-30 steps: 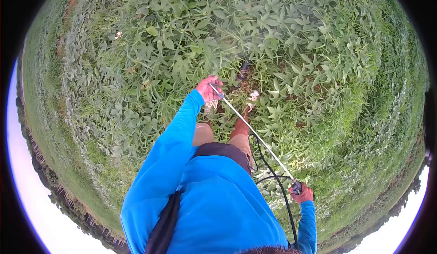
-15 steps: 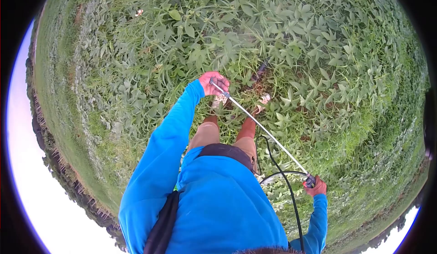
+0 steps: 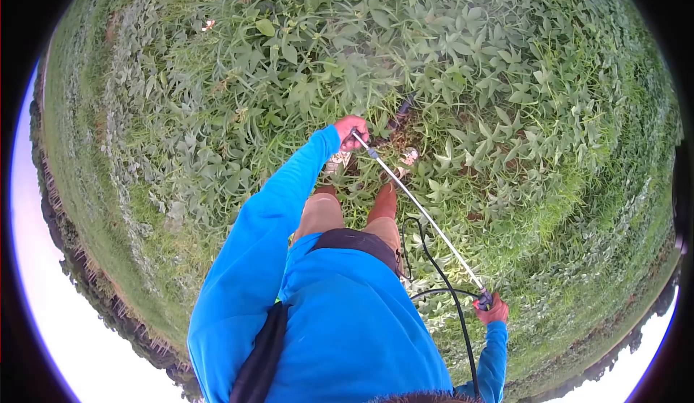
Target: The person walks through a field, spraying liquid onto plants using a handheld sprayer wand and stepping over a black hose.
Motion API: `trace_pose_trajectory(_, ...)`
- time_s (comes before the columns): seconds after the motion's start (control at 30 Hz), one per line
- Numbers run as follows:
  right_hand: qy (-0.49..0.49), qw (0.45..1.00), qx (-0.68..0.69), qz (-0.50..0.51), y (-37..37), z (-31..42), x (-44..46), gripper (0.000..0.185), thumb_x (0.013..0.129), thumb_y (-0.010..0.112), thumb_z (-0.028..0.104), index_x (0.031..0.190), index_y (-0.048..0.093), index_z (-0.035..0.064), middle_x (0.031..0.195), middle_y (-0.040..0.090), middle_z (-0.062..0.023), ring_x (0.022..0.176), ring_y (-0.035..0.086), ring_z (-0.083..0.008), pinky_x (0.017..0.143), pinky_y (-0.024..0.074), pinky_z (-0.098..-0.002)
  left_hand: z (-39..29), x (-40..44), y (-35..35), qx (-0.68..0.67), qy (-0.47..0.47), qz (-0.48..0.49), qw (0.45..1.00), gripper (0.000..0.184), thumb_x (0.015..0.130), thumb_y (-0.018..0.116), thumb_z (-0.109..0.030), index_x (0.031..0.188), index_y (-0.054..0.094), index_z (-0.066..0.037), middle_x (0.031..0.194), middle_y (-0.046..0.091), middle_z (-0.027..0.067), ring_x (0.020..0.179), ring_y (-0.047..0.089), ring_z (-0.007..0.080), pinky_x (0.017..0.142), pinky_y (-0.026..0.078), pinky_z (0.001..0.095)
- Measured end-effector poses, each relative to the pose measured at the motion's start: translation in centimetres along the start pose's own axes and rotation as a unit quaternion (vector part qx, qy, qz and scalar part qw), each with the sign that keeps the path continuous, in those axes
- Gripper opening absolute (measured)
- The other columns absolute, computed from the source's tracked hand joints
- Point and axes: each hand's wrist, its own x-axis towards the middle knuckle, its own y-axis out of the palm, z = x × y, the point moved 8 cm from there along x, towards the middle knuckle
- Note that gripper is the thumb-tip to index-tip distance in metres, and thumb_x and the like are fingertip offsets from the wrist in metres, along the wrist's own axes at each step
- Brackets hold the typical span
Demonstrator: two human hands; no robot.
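Observation:
My left hand [image 3: 352,133] is closed around the far end of a thin metal spray lance [image 3: 426,213], above my feet. The lance slants down to the right to a dark trigger handle [image 3: 483,301], which my right hand [image 3: 493,309] grips. A black hose [image 3: 457,309] loops from near the handle past my right side. The fingers of my left hand cover the lance tip. Below the lance, my patterned shoes [image 3: 409,156] stand among the plants.
Leafy green plants and grass [image 3: 289,63] cover the ground all round. A dark, narrow object [image 3: 401,112] lies in the leaves ahead of my feet; its kind is unclear. A small pale piece [image 3: 208,25] lies further ahead. A black strap [image 3: 262,352] hangs at my left side.
My left hand has shifted slightly to the right and its fingers look more tightly closed. My right hand, with the handle, has moved a little left and down. The ground view has slid slightly left.

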Motion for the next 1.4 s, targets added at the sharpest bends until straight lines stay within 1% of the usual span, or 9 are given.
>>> trace_pose_trajectory(0.2, 0.019, 0.999, 0.027, 0.025, -1.4, 0.8, 0.7, 0.049, 0.057, 0.076, 0.043, 0.078, 0.053, 0.0059, 0.068, 0.062, -0.02, 0.066, 0.06, -0.0417, 0.063, 0.0487, -0.0477, -0.8, 0.2, 0.1, -0.006, 0.018, 0.0, 1.0, 0.023, 0.07, 0.049, -0.024, 0.066, 0.055, -0.002, 0.047, 0.045, 0.0065, 0.029, 0.027, 0.01, 0.026, 0.024, 0.0243)
trace_pose_trajectory(0.27, 0.047, 0.997, -0.005, 0.06, -1.1, 0.3, 0.9, 0.067, 0.053, 0.081, 0.042, 0.101, 0.058, 0.0009, 0.077, 0.065, -0.0205, 0.075, 0.063, -0.0399, 0.069, 0.0504, -0.0474, -0.9, 0.4, 0.3, -0.011, 0.016, 0.007, 1.0, 0.023, 0.07, 0.049, -0.024, 0.066, 0.054, -0.002, 0.047, 0.043, 0.0059, 0.03, 0.026, 0.0096, 0.027, 0.024, 0.0245)
trace_pose_trajectory(0.47, 0.019, 1.0, 0.008, -0.001, -1.4, -0.1, 0.9, 0.05, 0.057, 0.076, 0.042, 0.083, 0.053, 0.0059, 0.069, 0.062, -0.0199, 0.067, 0.06, -0.0417, 0.065, 0.0485, -0.0484, -1.7, 0.6, 0.3, 0.0, 0.033, -0.015, 0.999, 0.021, 0.069, 0.049, -0.024, 0.065, 0.053, -0.004, 0.048, 0.043, 0.0046, 0.031, 0.025, 0.0089, 0.027, 0.023, 0.0248)
trace_pose_trajectory(0.57, 0.027, 0.999, 0.027, 0.027, -2.7, 1.7, 1.2, 0.05, 0.057, 0.076, 0.043, 0.083, 0.054, 0.0057, 0.069, 0.062, -0.0199, 0.068, 0.061, -0.0408, 0.065, 0.0485, -0.0479, -2.4, 0.8, -0.3, -0.031, 0.051, -0.014, 0.998, 0.028, 0.074, 0.052, -0.031, 0.064, 0.054, -0.004, 0.047, 0.043, 0.0038, 0.031, 0.026, 0.0089, 0.027, 0.023, 0.0245)
trace_pose_trajectory(0.67, -0.001, 0.999, 0.034, -0.038, -4.9, 5.3, 2.3, 0.05, 0.055, 0.08, 0.045, 0.074, 0.053, 0.0073, 0.066, 0.061, -0.0156, 0.064, 0.061, -0.0389, 0.059, 0.0472, -0.0474, -4.2, -2.3, -1.2, -0.161, 0.092, 0.078, 0.98, 0.063, 0.081, 0.047, -0.062, 0.074, 0.061, -0.001, 0.053, 0.05, 0.0046, 0.033, 0.035, 0.01, 0.03, 0.029, 0.0225)
trace_pose_trajectory(0.9, -0.114, 0.984, 0.108, -0.087, -9.9, 20.9, 10.4, 0.043, 0.059, 0.076, 0.038, 0.08, 0.058, 0.0057, 0.064, 0.06, -0.0157, 0.06, 0.06, -0.0357, 0.061, 0.048, -0.0431, -6.8, -11.1, -5.0, -0.281, 0.279, 0.066, 0.916, 0.08, 0.08, 0.036, -0.075, 0.087, 0.063, 0.001, 0.061, 0.058, 0.0079, 0.041, 0.046, 0.0152, 0.039, 0.036, 0.026)
trace_pose_trajectory(1.13, -0.218, 0.909, 0.349, -0.067, -18.9, 40.0, 15.4, 0.043, 0.062, 0.076, 0.037, 0.084, 0.061, 0.0036, 0.071, 0.062, -0.0116, 0.064, 0.061, -0.022, 0.064, 0.0486, -0.0342, 4.5, -7.3, -4.5, -0.134, 0.077, -0.059, 0.986, 0.063, 0.083, 0.043, -0.066, 0.088, 0.062, -0.007, 0.062, 0.059, 0.002, 0.045, 0.049, 0.0131, 0.039, 0.038, 0.0266)
trace_pose_trajectory(1.27, -0.255, 0.818, 0.515, -0.006, -22.3, 48.2, 16.2, 0.039, 0.066, 0.075, 0.034, 0.09, 0.061, 0.0058, 0.071, 0.059, -0.004, 0.059, 0.055, -0.0162, 0.058, 0.0452, -0.0309, 12.6, -4.7, -3.4, 0.005, -0.007, -0.097, 0.995, 0.049, 0.086, 0.049, -0.057, 0.09, 0.061, -0.009, 0.065, 0.056, -0.0006, 0.047, 0.049, 0.0109, 0.042, 0.041, 0.028)
trace_pose_trajectory(1.4, -0.239, 0.655, 0.693, 0.185, -25.3, 52.0, 13.4, 0.031, 0.078, 0.069, 0.028, 0.093, 0.05, 0.0089, 0.063, 0.047, 0.0009, 0.05, 0.046, -0.0098, 0.044, 0.0395, -0.0263, 17.0, -4.7, -3.9, 0.128, -0.024, -0.043, 0.99, 0.038, 0.086, 0.054, -0.048, 0.089, 0.061, -0.011, 0.067, 0.056, -0.0008, 0.049, 0.049, 0.0097, 0.046, 0.043, 0.0285)
